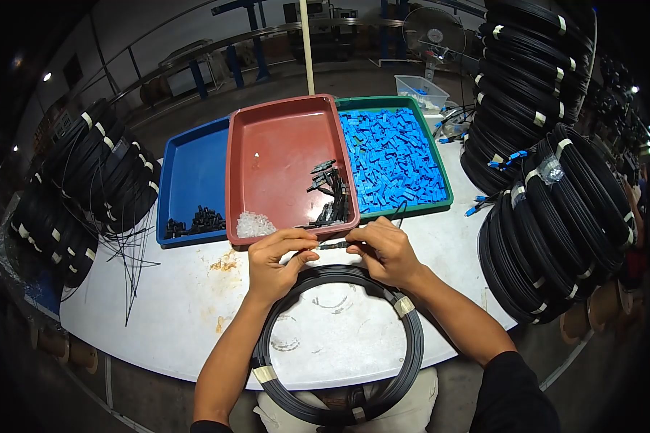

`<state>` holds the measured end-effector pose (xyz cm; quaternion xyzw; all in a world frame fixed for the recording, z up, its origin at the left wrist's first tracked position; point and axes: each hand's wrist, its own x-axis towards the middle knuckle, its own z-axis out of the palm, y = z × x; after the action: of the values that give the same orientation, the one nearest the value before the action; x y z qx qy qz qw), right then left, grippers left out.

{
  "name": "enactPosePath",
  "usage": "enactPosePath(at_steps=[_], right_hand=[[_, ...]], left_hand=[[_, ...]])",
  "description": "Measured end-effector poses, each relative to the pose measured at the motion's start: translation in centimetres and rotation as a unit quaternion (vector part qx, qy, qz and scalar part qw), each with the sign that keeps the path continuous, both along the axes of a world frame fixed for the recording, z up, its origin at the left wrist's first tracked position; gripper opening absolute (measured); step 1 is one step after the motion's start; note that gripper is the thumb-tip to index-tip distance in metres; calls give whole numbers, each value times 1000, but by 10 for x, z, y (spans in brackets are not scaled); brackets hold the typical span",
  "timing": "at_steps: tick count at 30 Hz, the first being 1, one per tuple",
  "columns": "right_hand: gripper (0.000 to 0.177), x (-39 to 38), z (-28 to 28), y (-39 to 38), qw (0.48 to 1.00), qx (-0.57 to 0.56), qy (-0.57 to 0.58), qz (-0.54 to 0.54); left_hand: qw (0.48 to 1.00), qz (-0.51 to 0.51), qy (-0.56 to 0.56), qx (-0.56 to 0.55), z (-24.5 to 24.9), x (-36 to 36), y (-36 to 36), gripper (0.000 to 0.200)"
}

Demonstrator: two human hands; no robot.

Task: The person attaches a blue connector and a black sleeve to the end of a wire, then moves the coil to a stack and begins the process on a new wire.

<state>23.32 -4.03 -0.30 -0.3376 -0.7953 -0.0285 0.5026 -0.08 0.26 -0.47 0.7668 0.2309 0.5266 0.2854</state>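
Both hands meet just below the red tray [289, 151], above a coil of black cable [414, 339] bound with pale tape. My left hand [276, 261] pinches the left end of a small black connector [332, 246]. The fingers of my right hand [384, 251] are closed on its right end, where a black cable [401, 209] loops up behind the hand. The coil rests partly on the white table [166, 303] and overhangs its front edge. Inside the red tray lie black connector parts [331, 195] and small clear pieces [254, 224].
A blue tray [195, 166] at left holds black pieces [195, 222]. At right, a green tray [440, 169] holds blue connectors [393, 159]. Stacked cable coils stand at left [101, 166] and right [556, 224]. A clear bin [422, 90] sits behind.
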Motion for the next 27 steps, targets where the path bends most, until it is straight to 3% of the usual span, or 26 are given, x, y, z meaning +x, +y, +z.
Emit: enactPosePath(at_steps=[9,12,14,27], right_hand=[[14,9,2,2,999,-21,35,-6],[14,7,3,1,999,-24,27,1],[14,6,4,0,999,-24,25,4],[16,4,-2,3,999,-14,17,24]], left_hand=[[995,-21,-78,-52,-5,-1,4,26],[989,-30,-114,-85,-5,0,2,42],[993,-44,-71,-86,-6,-4,3,60],[992,-76,-59,-87,-6,-3,0,59]])
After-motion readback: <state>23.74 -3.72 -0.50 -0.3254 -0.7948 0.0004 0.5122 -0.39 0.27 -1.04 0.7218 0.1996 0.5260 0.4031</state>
